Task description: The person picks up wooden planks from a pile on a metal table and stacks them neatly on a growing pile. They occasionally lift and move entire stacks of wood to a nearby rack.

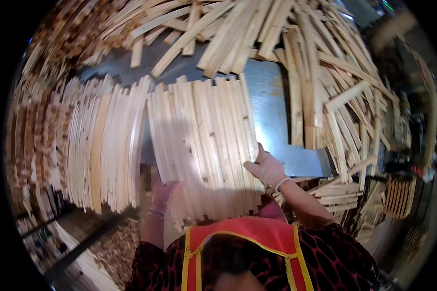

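- The metal table (pixel 269 109) spreads ahead of both hands; its bare, shiny face should let wood slide easily.
- Loose strips (pixel 228 36) lie heaped beyond the grip and round to its right, crossing at many angles.
- The strip bundle (pixel 209 140) sits between the two hands, strips side by side, ends uneven, near end reaching the apron (pixel 247 230). It looks dry and stiff, probably light per strip but weighty together. I see no tie, so it would likely splay if side pressure eased; splinters seem a risk.
- A second row (pixel 104 145) of strips stands left of the left grip, similarly aligned.
- The right grip (pixel 268 169), gloved, is clamped on the bundle's right edge; the left grip (pixel 164 194), shadowed, closes on the left edge nearer the body. Best hold: both outer edges, squeezing inward, closer to mid-length for balance.
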A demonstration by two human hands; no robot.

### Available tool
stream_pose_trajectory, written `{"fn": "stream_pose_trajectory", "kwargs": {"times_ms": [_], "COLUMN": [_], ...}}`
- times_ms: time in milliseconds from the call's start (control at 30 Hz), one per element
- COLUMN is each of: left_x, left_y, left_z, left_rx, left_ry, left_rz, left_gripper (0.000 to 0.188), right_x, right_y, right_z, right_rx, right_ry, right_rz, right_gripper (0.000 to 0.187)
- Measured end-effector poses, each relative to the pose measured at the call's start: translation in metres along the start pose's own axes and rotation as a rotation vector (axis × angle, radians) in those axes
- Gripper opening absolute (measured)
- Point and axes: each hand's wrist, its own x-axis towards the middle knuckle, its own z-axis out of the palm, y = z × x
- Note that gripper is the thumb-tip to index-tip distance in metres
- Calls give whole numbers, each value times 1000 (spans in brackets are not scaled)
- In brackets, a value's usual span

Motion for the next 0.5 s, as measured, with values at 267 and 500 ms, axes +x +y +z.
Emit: {"fn": "stream_pose_trajectory", "kwargs": {"times_ms": [267, 500], "left_x": [-8, -73], "left_y": [-18, 39], "left_z": [-59, -76], "left_rx": [-65, 272], "left_ry": [-169, -372], "left_rz": [96, 495], "left_gripper": [111, 68], "right_x": [-50, -167], "right_y": [20, -7], "right_z": [96, 141], "right_rx": [452, 580], "right_ry": [303, 502], "right_rz": [-74, 90], "right_gripper": [98, 88]}}
